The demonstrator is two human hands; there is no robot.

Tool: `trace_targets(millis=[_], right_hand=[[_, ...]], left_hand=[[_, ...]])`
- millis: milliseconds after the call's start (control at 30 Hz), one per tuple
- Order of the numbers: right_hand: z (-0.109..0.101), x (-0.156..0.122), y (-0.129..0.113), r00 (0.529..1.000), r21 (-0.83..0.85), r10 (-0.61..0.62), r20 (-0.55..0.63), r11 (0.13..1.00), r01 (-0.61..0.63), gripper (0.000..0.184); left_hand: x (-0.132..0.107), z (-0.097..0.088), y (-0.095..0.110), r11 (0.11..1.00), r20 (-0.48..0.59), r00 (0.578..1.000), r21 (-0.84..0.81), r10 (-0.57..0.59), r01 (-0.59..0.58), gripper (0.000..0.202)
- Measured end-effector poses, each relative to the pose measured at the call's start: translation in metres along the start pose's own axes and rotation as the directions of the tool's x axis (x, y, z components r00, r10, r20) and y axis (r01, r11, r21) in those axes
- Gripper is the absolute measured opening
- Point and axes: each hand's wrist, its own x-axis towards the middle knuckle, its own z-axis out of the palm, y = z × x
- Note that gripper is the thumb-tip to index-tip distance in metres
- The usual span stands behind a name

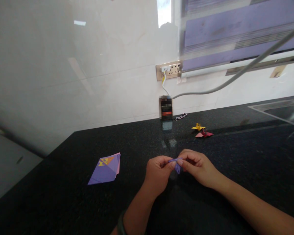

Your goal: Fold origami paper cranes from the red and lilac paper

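Both hands meet over the black stone counter (63, 195), pinching a small folded purple paper piece (177, 165) between them. My left hand (158, 173) is closed, its thumb and fingers on the left end of the paper. The fingers of my right hand (198, 166) are curled and pinch the right end. Most of the paper is hidden by the fingers.
A stack of purple and pink paper squares (106, 168) lies to the left. A yellow folded figure (198, 127) and a red one (204, 134) sit further back. A small dark device (166, 107) stands at the wall under a socket strip (169, 70). A sink edge (274, 109) lies right.
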Motion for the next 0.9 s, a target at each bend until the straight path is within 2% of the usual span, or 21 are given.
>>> trace_targets(millis=[233,333,433,567,733,900], right_hand=[[-0.002,-0.004,0.0,0.999,0.093,-0.046,-0.005,0.995,0.046,0.018],[-0.002,-0.003,-0.001,0.998,0.075,-0.055,-0.025,0.996,0.056,0.018],[-0.001,-0.002,-0.001,0.997,0.021,-0.057,-0.053,0.998,0.058,0.017],[0.002,-0.001,0.0,0.999,-0.002,-0.027,-0.041,1.0,0.027,0.017],[0.005,-0.002,0.002,1.0,-0.049,0.018,0.019,0.999,-0.017,0.014],[0.005,-0.004,-0.001,0.998,-0.104,-0.039,0.05,0.994,0.044,0.023]], left_hand=[[-0.001,0.0,0.007,0.985,0.066,0.997,-0.166,-0.041,0.052,0.011],[0.0,0.001,0.007,0.97,0.086,0.991,-0.216,-0.098,0.115,0.017],[0.003,0.001,0.005,0.962,0.02,0.991,-0.239,-0.13,0.131,0.021],[0.004,-0.001,0.003,0.985,-0.079,0.995,-0.17,-0.054,0.04,0.015],[0.0,0.0,0.006,0.997,-0.087,0.994,0.054,0.065,-0.06,0.014],[-0.003,0.004,0.011,0.994,-0.059,0.995,0.076,0.083,-0.079,0.015]])
